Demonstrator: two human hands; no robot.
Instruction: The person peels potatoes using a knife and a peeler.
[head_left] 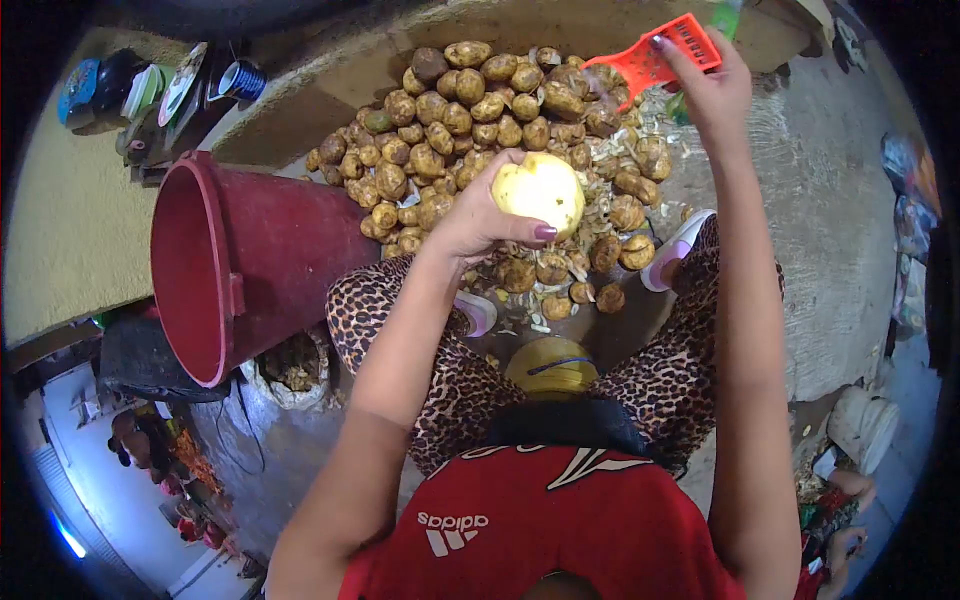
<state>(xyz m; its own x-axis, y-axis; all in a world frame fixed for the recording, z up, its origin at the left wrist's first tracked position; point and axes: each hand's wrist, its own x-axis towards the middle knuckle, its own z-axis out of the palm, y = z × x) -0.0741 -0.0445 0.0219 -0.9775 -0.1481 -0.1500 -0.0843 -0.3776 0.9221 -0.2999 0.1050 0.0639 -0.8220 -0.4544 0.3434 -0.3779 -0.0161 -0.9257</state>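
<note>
1. Left hand (478,214) is curling its fingers round the peeled tuber (541,192) above the pile (450,120); slick flesh could be making it slip.
2. Right hand (716,98) is gripping the orange tool (650,66); a loose hold could be risking a drop.

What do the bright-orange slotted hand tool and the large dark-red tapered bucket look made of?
Bright-orange slotted hand tool, in the right hand: probably smooth, hard plastic, given its uniform colour and moulded-looking outline; any metal insert is too small to tell.
Large dark-red tapered bucket: likely plastic, satin finish; soft sheen, side lug in matching colour.
</note>
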